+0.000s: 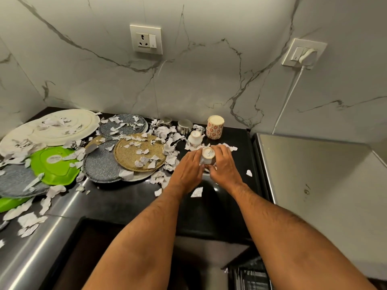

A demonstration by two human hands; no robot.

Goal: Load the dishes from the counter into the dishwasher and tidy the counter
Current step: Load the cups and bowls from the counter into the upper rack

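A black worktop (209, 206) under marble walls is being covered by torn paper scraps (167, 141). An upturned white cup (207, 156) is being clasped between the left grip (186, 170) and right grip (224, 166), with plates (138, 153) lying left of them.

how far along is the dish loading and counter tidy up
Barely started. Nothing shows as done: the plates lie in a pile on the counter under torn paper scraps. In hand: left hand and right hand both grip an upturned white cup. Left: another small cup, the red-patterned mug, two steel cups, all the plates and scraps.
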